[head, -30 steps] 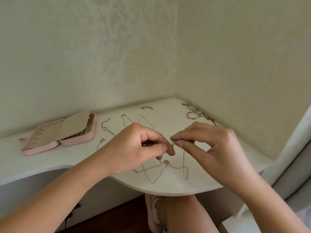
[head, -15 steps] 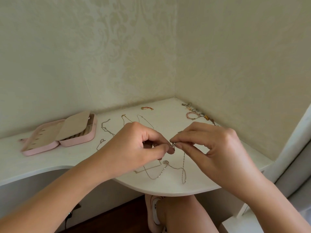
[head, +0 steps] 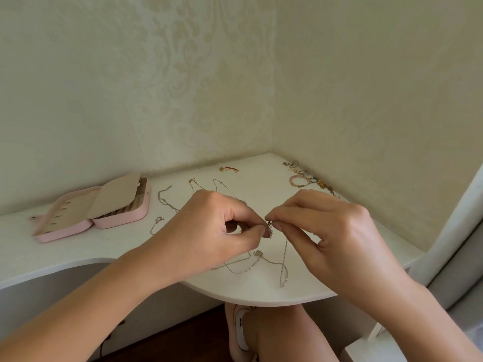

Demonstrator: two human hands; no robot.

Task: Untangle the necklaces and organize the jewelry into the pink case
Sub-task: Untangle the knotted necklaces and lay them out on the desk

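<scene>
The left hand point(head: 209, 226) and the right hand point(head: 332, 231), fingers curled, are each pinching the knot of a silver necklace point(head: 285, 253), its chain trailing onto the white shelf point(head: 78, 253). The pink case point(head: 122, 222) is lying open well to the left, on the same shelf

Middle: the left hand point(head: 209, 226) and right hand point(head: 332, 231) meet fingertip to fingertip, barring the way across.
Left: open pink case point(head: 122, 222), flap raised.
Between case and hands: bare white shelf point(head: 86, 246), free from the front edge.
Behind hands: loose chains point(head: 164, 202) strewn about.
Right wall: bracelets and rings point(head: 303, 178) line it.
Front edge: tangled chain point(head: 257, 253) drooping from the fingers onto the shelf.
</scene>
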